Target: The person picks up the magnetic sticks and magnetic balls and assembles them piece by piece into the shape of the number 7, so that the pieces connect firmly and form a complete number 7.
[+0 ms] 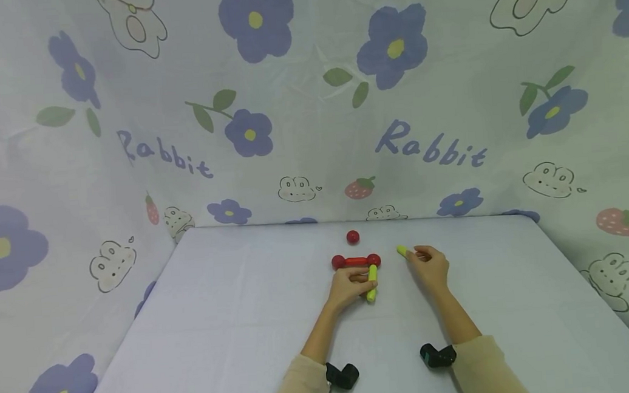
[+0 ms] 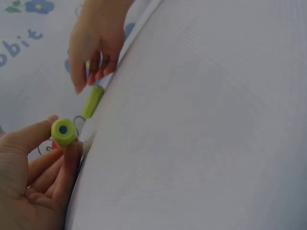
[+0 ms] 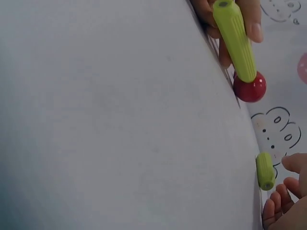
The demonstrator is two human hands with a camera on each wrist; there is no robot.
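My left hand (image 1: 348,286) pinches a yellow-green ridged rod (image 1: 372,284) between thumb and fingers; in the left wrist view the rod's end (image 2: 63,130) shows a dark round centre. Its far end meets or overlaps a red ball (image 3: 250,87) in the right wrist view; contact is hard to tell. In the head view, a red rod (image 1: 356,261) lies between two red balls, the left ball (image 1: 338,262) and the right ball (image 1: 374,260). My right hand (image 1: 430,267) is beside a second yellow-green rod (image 3: 265,171), with a gap between thumb and rod.
A loose red ball (image 1: 352,237) sits behind the red rod, near the back edge of the white table (image 1: 234,299). A patterned cloth (image 1: 308,99) hangs behind the table and along its sides. Dark wrist cameras, including the left one (image 1: 342,376), are worn at both sleeves.
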